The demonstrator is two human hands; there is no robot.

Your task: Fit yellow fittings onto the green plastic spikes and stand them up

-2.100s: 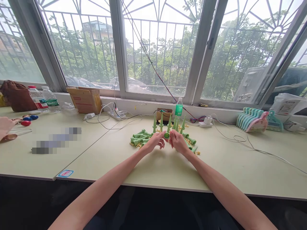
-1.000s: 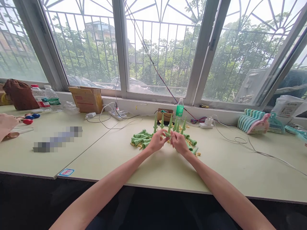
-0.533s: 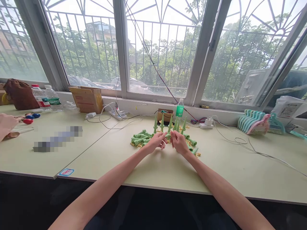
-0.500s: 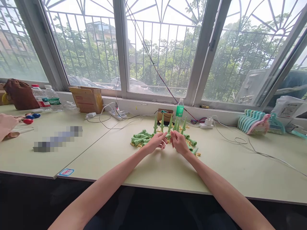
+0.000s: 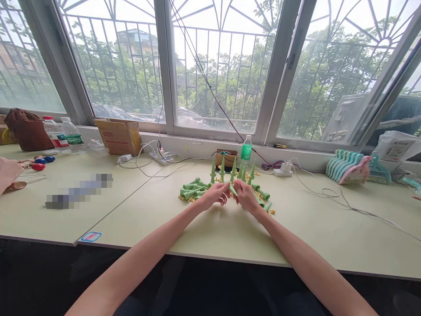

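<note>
One held green cone (image 5: 233, 189), at least five upright green cones (image 5: 213, 170), three bottles (image 5: 246, 151), two power strips (image 5: 283, 173)

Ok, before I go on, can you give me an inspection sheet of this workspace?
Surface: pale table, a seam between two tops left of the hands, a small label near the front edge.
Job's things: a green cone held between the hands; standing cones behind; loose cones and yellow pieces lying around.
Clutter: cardboard box, green-labelled bottle, pink and teal plastic items; one item at left is pixelated.
Hands: left hand and right hand both pinch the cone.
Cables: wires and power strips along the back; a white cable crosses the right side.
Surroundings: barred windows; another person's hand at far left.
</note>
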